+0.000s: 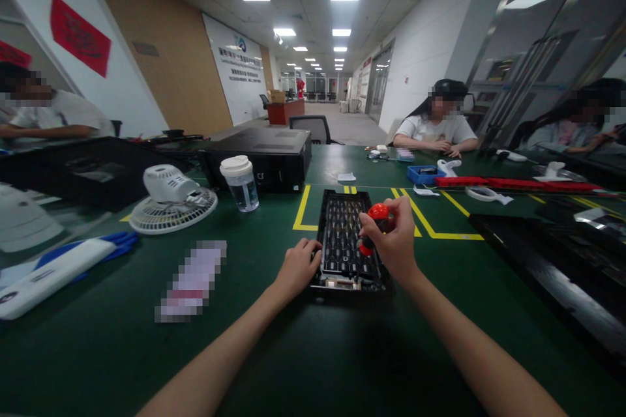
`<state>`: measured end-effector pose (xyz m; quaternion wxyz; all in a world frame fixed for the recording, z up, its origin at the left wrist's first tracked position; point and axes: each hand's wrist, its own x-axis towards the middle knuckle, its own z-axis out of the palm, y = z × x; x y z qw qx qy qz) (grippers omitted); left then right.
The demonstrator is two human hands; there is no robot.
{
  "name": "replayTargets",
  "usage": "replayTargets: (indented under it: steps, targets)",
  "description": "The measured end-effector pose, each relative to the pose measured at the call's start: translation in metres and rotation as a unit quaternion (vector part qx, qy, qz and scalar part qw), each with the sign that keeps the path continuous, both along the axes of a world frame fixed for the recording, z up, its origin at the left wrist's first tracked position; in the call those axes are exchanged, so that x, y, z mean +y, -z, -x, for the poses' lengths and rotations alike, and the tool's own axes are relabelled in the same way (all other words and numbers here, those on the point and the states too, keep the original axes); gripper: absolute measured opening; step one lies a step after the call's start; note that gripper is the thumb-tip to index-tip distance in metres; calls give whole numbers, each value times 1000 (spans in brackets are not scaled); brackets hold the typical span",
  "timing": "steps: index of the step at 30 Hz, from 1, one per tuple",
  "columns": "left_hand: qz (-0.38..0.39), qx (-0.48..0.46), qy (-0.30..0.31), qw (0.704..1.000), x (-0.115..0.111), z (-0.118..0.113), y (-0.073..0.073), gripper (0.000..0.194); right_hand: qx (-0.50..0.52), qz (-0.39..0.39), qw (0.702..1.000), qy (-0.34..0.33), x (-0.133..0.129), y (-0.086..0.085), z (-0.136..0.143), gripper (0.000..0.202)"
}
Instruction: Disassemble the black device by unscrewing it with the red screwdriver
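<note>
In front of me on the green table lies a black tray-like housing (343,234) with rows of small rounded cells. My left hand (299,266) rests against its left edge, fingers curled around the rim. A screwdriver (366,245) with a red and black handle is gripped in my right hand (394,238), above the right side of the housing. Its tip points down toward the near right part, where I cannot make out what it touches. Near the front edge of the housing sits a pale, shiny cylindrical part (337,283).
A white fan (173,207), a lidded cup (242,184) and a black computer case (259,156) stand to the left. A black panel (552,280) lies at right. A blue tray (424,174) sits farther back, before a seated person (437,124).
</note>
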<state>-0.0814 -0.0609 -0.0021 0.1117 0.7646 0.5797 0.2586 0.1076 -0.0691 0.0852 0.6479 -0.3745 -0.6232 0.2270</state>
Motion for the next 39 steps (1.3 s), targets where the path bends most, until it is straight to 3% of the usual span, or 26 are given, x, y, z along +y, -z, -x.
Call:
replayTargets:
  steps: [11,20,28,34,39]
  targets:
    - [0,11,-1,1000,0,0,1,26,-98,6,995,32,-1,-5,-1,26]
    - [0,8,0,1000,1,0,2,26,-57,11,996,-64,2,-6,-1,13]
    - [-3,7,1,1000,1,1,2,26,121,80,955,-258,7,-6,1,23]
    - [-1,8,2,1000,1,1,2,26,145,96,948,-267,8,-2,-1,11]
    - [1,11,-1,1000,1,1,2,25,150,106,944,-274,10,0,0,12]
